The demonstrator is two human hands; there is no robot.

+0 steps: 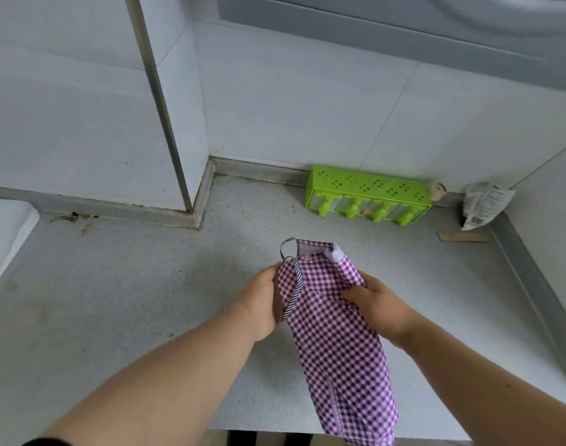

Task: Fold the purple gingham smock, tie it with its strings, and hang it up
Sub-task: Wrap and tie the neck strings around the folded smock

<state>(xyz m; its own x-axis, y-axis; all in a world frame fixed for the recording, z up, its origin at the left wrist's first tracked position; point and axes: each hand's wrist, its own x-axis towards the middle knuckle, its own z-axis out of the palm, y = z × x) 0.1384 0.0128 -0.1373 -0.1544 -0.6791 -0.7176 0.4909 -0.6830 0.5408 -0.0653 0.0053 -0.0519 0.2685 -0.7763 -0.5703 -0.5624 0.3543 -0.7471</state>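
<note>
The purple gingham smock (330, 320) lies folded into a long narrow strip on the grey counter (130, 300), its lower end hanging over the front edge. A striped string loop (288, 247) and a pale cuff (336, 252) show at its far end. My left hand (262, 304) grips the strip's left edge beside the striped trim. On the right edge, my right hand (378, 304) pinches the cloth. Both hands sit near the upper part of the strip.
A green perforated box (368, 196) stands against the back wall. A crumpled plastic packet (482, 204) and a small round object (437, 189) sit in the right corner, with a flat wooden stick (462, 237) nearby. A white basin edge (5, 233) is at the left.
</note>
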